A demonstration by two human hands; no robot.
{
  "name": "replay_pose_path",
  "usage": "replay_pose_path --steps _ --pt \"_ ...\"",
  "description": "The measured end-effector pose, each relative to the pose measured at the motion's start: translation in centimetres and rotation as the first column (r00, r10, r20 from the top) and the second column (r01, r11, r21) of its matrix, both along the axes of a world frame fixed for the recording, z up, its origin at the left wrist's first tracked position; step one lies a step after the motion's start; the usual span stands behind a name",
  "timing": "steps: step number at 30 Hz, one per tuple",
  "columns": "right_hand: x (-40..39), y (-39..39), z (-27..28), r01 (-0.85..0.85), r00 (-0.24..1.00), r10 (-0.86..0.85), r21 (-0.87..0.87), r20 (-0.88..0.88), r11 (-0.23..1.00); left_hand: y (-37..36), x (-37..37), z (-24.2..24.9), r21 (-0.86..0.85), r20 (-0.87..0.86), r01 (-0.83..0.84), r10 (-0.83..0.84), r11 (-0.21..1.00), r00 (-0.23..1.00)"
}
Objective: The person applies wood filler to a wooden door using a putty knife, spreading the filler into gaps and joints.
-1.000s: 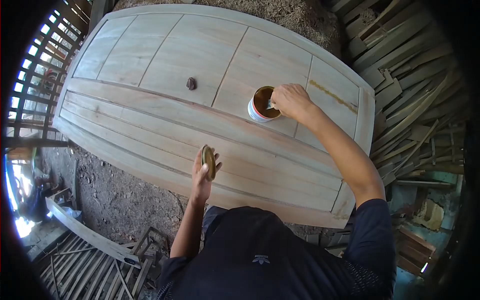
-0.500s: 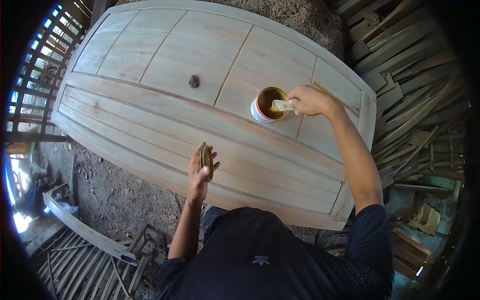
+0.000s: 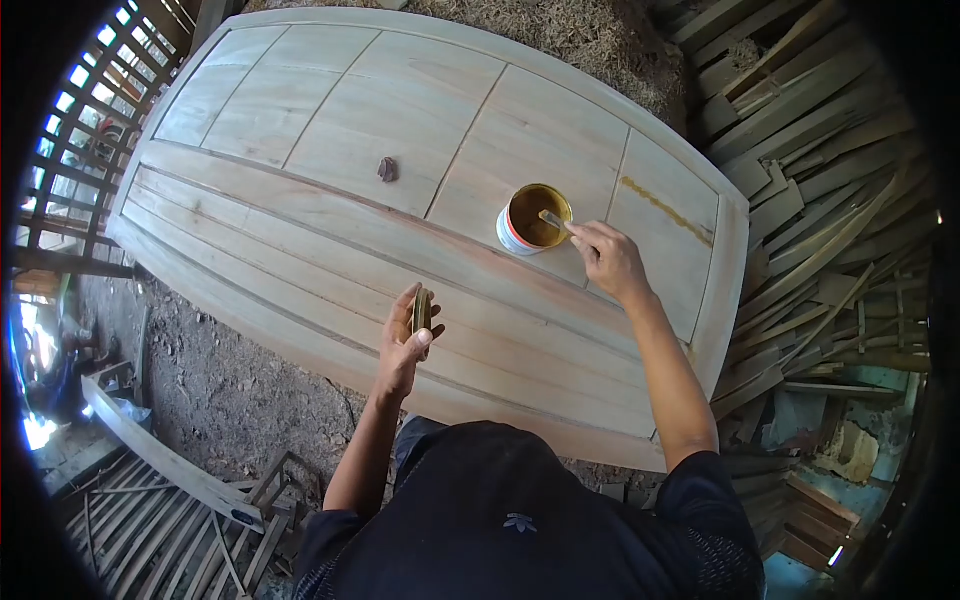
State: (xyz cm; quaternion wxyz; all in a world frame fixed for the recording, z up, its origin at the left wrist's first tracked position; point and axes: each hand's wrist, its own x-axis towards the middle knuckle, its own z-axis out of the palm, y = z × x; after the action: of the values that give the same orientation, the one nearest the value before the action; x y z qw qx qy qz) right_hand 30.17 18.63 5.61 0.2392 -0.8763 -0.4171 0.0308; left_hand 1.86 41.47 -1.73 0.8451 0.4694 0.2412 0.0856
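My right hand (image 3: 610, 262) pinches a small flat putty knife (image 3: 551, 219), its end down inside an open can (image 3: 517, 238). Brown paste coats the inside of this white can with a red band, which stands on the panelled wooden door (image 3: 400, 110). My left hand (image 3: 403, 345) grips a round can lid (image 3: 421, 312), turned nearly edge-on, above the door's near side. A streak of brown paste (image 3: 668, 212) runs across the door's right panel. Left of the can lies a small dark reddish-brown lump (image 3: 388, 170).
Wooden slats and offcuts (image 3: 800, 180) are piled along the right side. A slatted wooden piece (image 3: 170, 540) and a long curved board (image 3: 165, 460) lie at lower left. Shavings (image 3: 560, 40) cover the ground beyond the door, and a lattice wall (image 3: 90, 130) stands at left.
My right hand has moved down and slightly right, and the putty knife now shows narrower in the can. My left hand has turned the lid more edge-on. The view has shifted slightly.
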Motion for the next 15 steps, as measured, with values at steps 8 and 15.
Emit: replay_pose_path --steps 8,15 --pt "2.1 5.1 2.7 -0.097 0.982 0.169 -0.55 0.08 0.83 -1.1 0.0 -0.4 -0.032 0.04 0.024 -0.023 0.999 0.999" --pt "1.4 3.1 7.8 -0.067 0.949 0.199 -0.46 0.245 0.885 -1.3 -1.9 -1.3 -0.072 0.022 -0.046 0.048 0.996 0.999"
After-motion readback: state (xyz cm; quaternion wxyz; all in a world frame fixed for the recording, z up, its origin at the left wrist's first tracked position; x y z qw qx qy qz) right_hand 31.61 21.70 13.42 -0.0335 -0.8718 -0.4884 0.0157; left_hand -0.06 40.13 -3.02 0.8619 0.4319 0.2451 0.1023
